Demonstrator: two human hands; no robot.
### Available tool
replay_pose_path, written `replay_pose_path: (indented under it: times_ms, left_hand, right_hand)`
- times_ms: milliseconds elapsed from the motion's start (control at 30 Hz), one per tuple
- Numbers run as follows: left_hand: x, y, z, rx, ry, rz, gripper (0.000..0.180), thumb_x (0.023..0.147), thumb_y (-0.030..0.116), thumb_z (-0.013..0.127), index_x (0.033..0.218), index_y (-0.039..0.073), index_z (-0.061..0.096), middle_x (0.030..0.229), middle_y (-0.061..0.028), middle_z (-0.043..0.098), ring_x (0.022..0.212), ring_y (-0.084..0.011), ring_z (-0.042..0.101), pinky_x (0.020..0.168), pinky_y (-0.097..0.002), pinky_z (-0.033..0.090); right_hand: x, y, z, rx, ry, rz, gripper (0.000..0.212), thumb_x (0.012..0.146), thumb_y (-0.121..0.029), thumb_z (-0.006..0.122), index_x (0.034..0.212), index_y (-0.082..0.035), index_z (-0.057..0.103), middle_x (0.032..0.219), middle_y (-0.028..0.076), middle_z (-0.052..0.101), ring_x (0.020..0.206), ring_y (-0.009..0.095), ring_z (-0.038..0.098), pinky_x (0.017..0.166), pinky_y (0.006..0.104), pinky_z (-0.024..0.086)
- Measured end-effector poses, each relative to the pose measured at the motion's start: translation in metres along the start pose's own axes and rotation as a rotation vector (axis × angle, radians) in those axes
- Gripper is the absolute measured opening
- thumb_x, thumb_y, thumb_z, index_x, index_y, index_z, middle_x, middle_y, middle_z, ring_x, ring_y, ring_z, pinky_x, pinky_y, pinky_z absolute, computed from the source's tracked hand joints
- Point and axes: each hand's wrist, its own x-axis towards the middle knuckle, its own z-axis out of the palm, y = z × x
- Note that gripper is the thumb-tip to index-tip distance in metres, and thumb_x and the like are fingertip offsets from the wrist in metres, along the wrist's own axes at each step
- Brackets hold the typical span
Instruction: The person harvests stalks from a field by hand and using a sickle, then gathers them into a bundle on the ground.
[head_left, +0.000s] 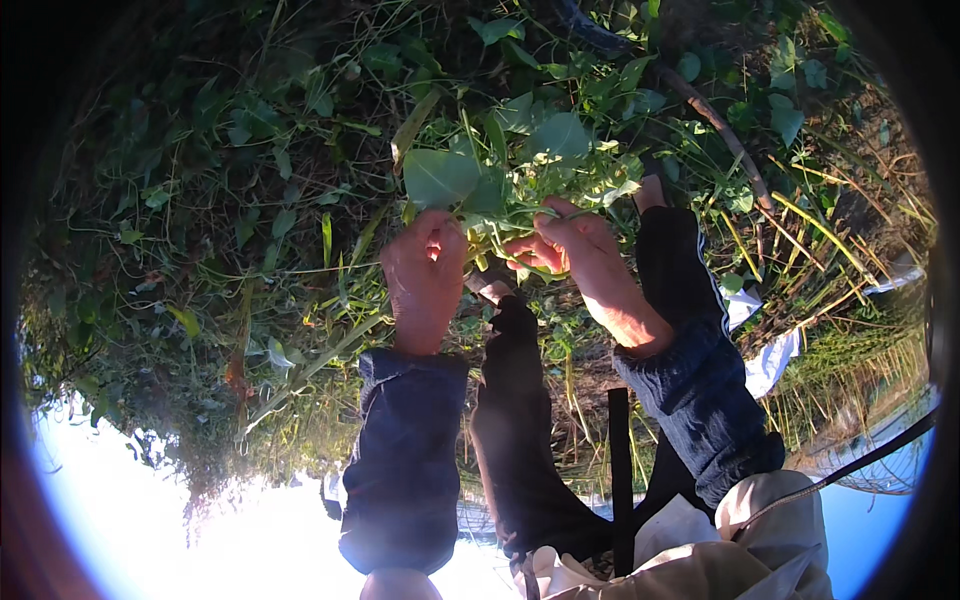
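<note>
The right grip (592, 258) is clamped on leafy green stems (522, 192) between it and the left grip (424, 270), seemingly to steady them, while the left curls just below a broad leaf (440, 177), perhaps for stalk access, though whether its fingertips clamp anything I cannot tell.
</note>
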Motion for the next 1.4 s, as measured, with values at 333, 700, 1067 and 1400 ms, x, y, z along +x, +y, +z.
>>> replay_pose_path:
  times_ms: [333, 700, 1067, 1400]
  left_hand:
    - [0.005, 0.002, 0.025, -0.012, 0.243, -0.059, 0.017, 0.084, 0.012, 0.051, 0.081, -0.003, 0.06, 0.059, -0.0051, 0.059, 0.051, -0.0105, 0.054, 0.048, -0.0277, 0.042]
    - [-0.019, 0.056, 0.04, -0.748, 0.19, -0.392, 0.016, 0.09, 0.01, 0.044, 0.091, 0.0, 0.056, 0.075, -0.0053, 0.059, 0.065, -0.0119, 0.059, 0.051, -0.0252, 0.05]
    - [-0.068, 0.093, 0.026, 0.496, -0.303, 0.042, 0.029, 0.086, 0.019, 0.059, 0.111, 0.005, 0.053, 0.095, -0.0144, 0.056, 0.083, -0.0335, 0.059, 0.068, -0.0428, 0.049]
    - [-0.082, 0.053, 0.012, 0.372, -0.464, -0.123, 0.028, 0.076, 0.012, 0.066, 0.105, 0.011, 0.062, 0.099, -0.0096, 0.056, 0.092, -0.0314, 0.059, 0.072, -0.0401, 0.051]
  right_hand:
    - [-0.031, -0.014, 0.006, -0.612, -0.2, -0.301, 0.009, 0.079, -0.007, 0.054, 0.075, 0.0, 0.051, 0.066, 0.012, 0.048, 0.058, 0.024, 0.052, 0.053, 0.0329, 0.038]
    - [-0.062, -0.018, -0.015, -0.21, -0.035, -0.158, 0.021, 0.083, -0.005, 0.051, 0.099, 0.004, 0.061, 0.082, 0.011, 0.065, 0.075, 0.018, 0.062, 0.065, 0.0264, 0.045]
    - [-0.056, -0.033, -0.042, 0.246, 0.046, -0.007, 0.033, 0.089, -0.026, 0.047, 0.105, 0.002, 0.052, 0.093, 0.016, 0.063, 0.079, 0.026, 0.065, 0.069, 0.0423, 0.055]
    - [-0.095, -0.024, -0.055, -0.646, -0.333, -0.267, 0.029, 0.081, -0.009, 0.056, 0.11, -0.004, 0.057, 0.102, 0.011, 0.061, 0.096, 0.023, 0.058, 0.086, 0.0363, 0.041]
